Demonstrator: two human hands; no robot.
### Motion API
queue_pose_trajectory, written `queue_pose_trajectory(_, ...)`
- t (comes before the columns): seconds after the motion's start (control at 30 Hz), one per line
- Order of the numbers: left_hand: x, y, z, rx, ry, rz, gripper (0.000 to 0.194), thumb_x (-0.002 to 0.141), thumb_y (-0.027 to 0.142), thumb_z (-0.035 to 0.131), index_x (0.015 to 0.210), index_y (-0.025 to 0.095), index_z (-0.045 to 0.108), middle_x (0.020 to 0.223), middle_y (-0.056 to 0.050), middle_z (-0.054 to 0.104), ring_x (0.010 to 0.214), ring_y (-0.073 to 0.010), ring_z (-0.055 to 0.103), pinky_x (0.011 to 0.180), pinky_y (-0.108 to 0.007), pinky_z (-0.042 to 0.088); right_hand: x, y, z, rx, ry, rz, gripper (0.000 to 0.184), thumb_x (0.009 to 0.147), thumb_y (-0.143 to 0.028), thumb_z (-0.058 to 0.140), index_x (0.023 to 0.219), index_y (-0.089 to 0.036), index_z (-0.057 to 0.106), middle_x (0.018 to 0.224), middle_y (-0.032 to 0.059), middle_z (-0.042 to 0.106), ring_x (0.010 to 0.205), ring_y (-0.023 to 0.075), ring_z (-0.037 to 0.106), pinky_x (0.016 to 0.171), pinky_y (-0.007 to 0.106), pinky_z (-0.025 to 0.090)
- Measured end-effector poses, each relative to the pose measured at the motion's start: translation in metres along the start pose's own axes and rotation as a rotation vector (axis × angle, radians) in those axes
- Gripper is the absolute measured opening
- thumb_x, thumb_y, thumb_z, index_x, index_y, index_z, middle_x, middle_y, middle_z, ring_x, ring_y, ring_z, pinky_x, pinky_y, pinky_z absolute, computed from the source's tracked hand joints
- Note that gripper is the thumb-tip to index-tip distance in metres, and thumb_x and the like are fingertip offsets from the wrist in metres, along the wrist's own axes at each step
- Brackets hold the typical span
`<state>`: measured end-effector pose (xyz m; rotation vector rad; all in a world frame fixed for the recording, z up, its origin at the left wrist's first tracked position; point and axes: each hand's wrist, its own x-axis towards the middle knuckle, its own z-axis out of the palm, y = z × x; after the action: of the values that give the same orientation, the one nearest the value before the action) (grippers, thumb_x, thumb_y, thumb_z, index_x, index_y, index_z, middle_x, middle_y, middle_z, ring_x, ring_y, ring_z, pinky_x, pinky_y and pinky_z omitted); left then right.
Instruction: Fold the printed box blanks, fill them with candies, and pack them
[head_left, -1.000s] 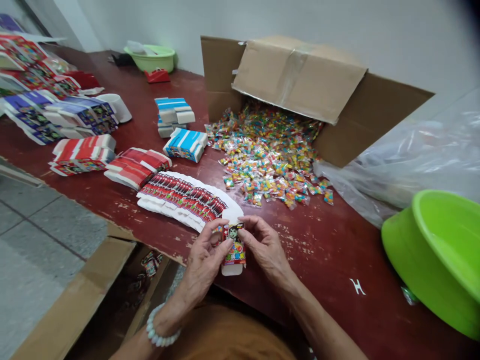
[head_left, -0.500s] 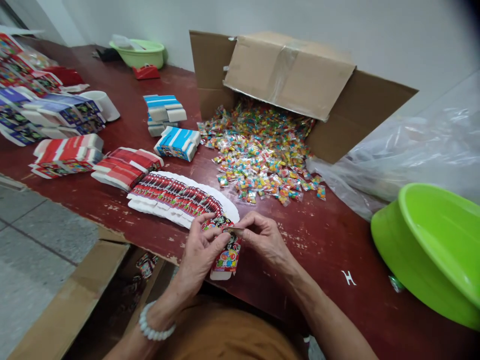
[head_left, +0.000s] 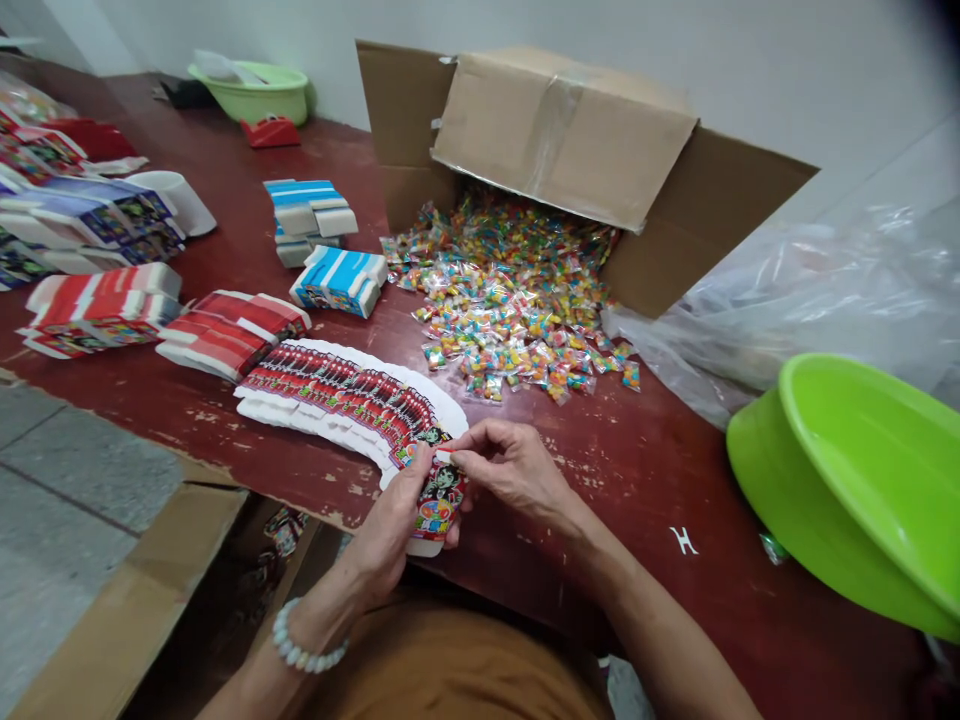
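Cartons [head_left: 337, 392], candies [head_left: 517, 310] on red table [head_left: 626, 455]

Colourful printed box [head_left: 439, 508], white near flap [head_left: 425, 548] out

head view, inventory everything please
Held carton: one, red-black, front
Fanned cartons: many, red, centre-left
Banded cartons: several, red, blue, purple, left
Candy packets: many, multicoloured, centre
Large box: one, brown, back
Basins: two, green, right, back left
Dispenser-like object: one, red, back left
Cylinder: one, white, left
Plastic: uncounted, clear, right
H-shaped piece: one, white, right
Lower box: one, brown, lower left
Table: one, red, centre
Bracelet: one, pale, lower left
Left hand: one, around held carton
Right hand: one, at its top
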<state>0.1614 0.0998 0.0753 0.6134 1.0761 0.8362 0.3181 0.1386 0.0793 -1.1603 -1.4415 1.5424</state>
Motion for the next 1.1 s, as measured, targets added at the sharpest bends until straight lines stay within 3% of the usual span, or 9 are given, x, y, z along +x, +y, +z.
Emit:
queue_pose_trajectory(0.2,0.000,-0.004,-0.001,0.034,0.009,0.003,0.060,0.084,0.071,0.055,0.091,0.012,0.069,0.067,-0.004,0.069,0.043,-0.0108,0.058,0.043,-0.021,0.044,-0.002,-0.001,-0.004,0.107,-0.045,0.036,0.022,0.082,-0.038,0.071,0.084,-0.017,0.069,0.071,-0.0002,0.068,0.051,0.0106,0.061,0.050,0.023,0.049)
queue_pose_trajectory(0.37,0.000,-0.005,-0.001,0.011,-0.005,-0.006,0.063,0.088,0.069,0.052,0.123,0.018,0.061,0.065,-0.001,0.067,0.041,-0.0118,0.057,0.042,-0.021,0.043,-0.011,-0.007,-0.008,-0.010,-0.224,-0.117,0.019,0.092,-0.036,0.060,0.088,-0.019,0.068,0.107,0.0036,0.070,0.064,0.0098,0.062,0.066,0.027,0.053)
queue_pose_trajectory(0.43,-0.002,-0.005,0.000,-0.014,-0.003,0.008,0.063,0.090,0.068,0.050,0.132,0.022,0.053,0.067,0.000,0.067,0.043,-0.0123,0.059,0.044,-0.022,0.045,-0.008,-0.005,-0.011,-0.084,-0.229,-0.159,0.019,0.094,-0.034,0.058,0.088,-0.020,0.068,0.110,0.0037,0.068,0.069,0.0109,0.062,0.070,0.028,0.053)
queue_pose_trajectory(0.53,-0.011,-0.006,0.001,-0.127,-0.002,-0.001,0.056,0.087,0.056,0.065,0.132,0.027,0.050,0.081,-0.001,0.071,0.056,-0.0154,0.067,0.055,-0.027,0.053,0.015,0.005,-0.022,-0.301,-0.045,-0.197,0.019,0.095,-0.033,0.057,0.087,-0.020,0.069,0.092,0.0026,0.068,0.078,0.0150,0.063,0.075,0.029,0.051)
queue_pose_trajectory(0.63,-0.025,-0.013,-0.005,-0.253,-0.069,-0.117,0.050,0.079,0.033,0.080,0.121,0.024,0.055,0.102,-0.007,0.074,0.080,-0.0220,0.074,0.075,-0.035,0.056,0.049,0.019,-0.037,-0.679,0.334,-0.134,0.015,0.094,-0.027,0.057,0.097,-0.019,0.070,0.098,0.0064,0.065,0.093,0.0195,0.061,0.087,0.033,0.049)
queue_pose_trajectory(0.73,-0.038,-0.025,-0.022,-0.277,-0.163,-0.267,0.043,0.074,0.028,0.084,0.108,0.021,0.058,0.112,-0.012,0.074,0.098,-0.0279,0.072,0.085,-0.040,0.054,0.073,0.029,-0.046,-0.841,0.423,-0.052,0.027,0.086,-0.028,0.069,0.111,-0.019,0.069,0.114,0.0133,0.059,0.105,0.0273,0.057,0.092,0.040,0.046)
queue_pose_trajectory(0.83,-0.047,-0.031,-0.051,-0.105,-0.176,-0.243,0.036,0.072,0.032,0.085,0.094,0.021,0.059,0.096,-0.005,0.075,0.088,-0.0214,0.070,0.078,-0.032,0.051,0.076,0.036,-0.051,-0.906,0.338,-0.037,0.032,0.082,-0.032,0.074,0.112,-0.021,0.069,0.120,0.0149,0.056,0.111,0.0309,0.052,0.094,0.045,0.044)
queue_pose_trajectory(0.97,-0.052,-0.028,-0.100,0.260,-0.218,-0.178,0.038,0.067,0.040,0.086,0.087,0.020,0.060,0.069,0.003,0.065,0.064,-0.0136,0.057,0.061,-0.024,0.041,0.063,0.041,-0.059,-0.717,0.209,-0.067,0.028,0.074,-0.017,0.075,0.101,-0.021,0.069,0.103,0.0084,0.063,0.101,0.0252,0.056,0.093,0.042,0.043)
queue_pose_trajectory(1.1,-0.054,-0.024,-0.130,0.550,-0.355,-0.342,0.042,0.064,0.040,0.085,0.098,0.021,0.068,0.082,0.001,0.068,0.073,-0.0175,0.059,0.064,-0.026,0.044,0.049,0.046,-0.064,-0.557,0.193,-0.027,0.020,0.081,-0.026,0.067,0.100,-0.017,0.066,0.083,0.0034,0.066,0.077,0.0184,0.062,0.074,0.034,0.051)
